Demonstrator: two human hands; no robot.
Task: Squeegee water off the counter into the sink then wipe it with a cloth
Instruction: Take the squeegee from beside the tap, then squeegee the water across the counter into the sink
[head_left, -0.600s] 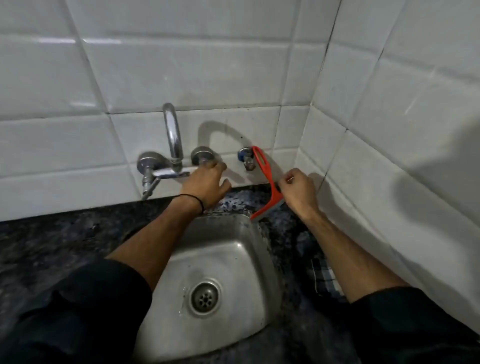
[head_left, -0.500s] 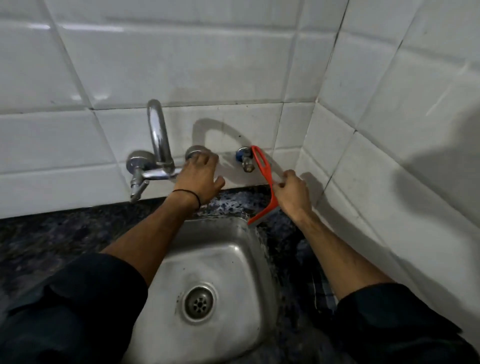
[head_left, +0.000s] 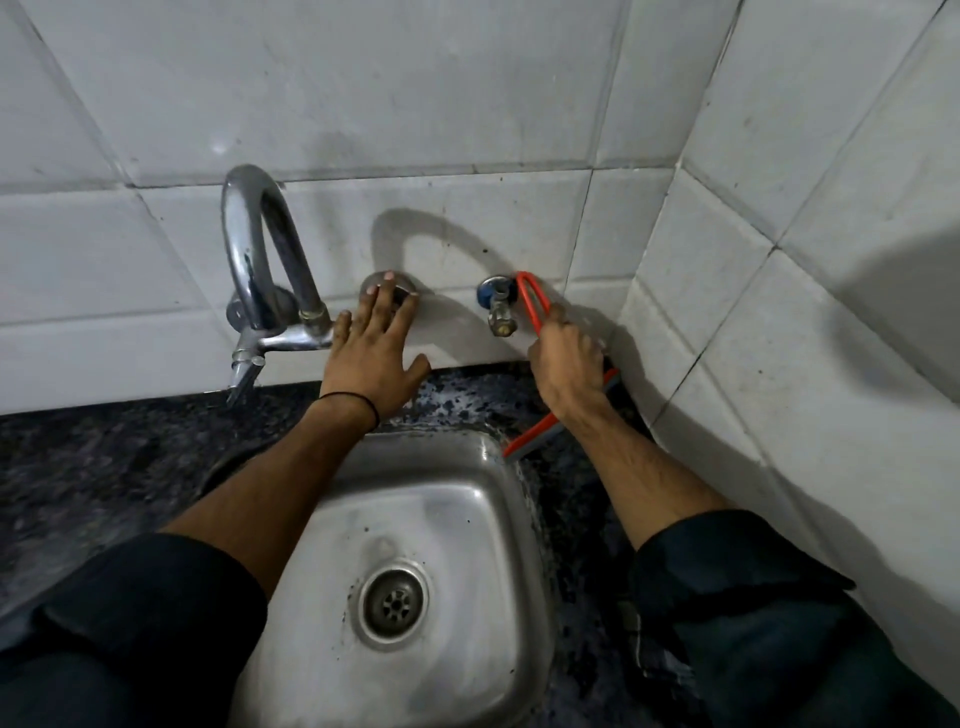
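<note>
Right hand (head_left: 569, 364) slid down squeegee (head_left: 535, 312), clenched, left hand (head_left: 371, 353) flat

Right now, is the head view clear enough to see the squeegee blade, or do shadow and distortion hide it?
Head view: dim light, with hard shadows on the tiles; wide-angle bending at the edges. The red squeegee blade stays visible under the right hand, lying on dark speckled counter.

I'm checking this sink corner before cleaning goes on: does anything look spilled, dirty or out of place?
Water droplets speckle the dark counter behind the sink, beside the right hand holding the red squeegee. Dark specks dot the basin around the drain. Nothing looks broken or askew.
</note>
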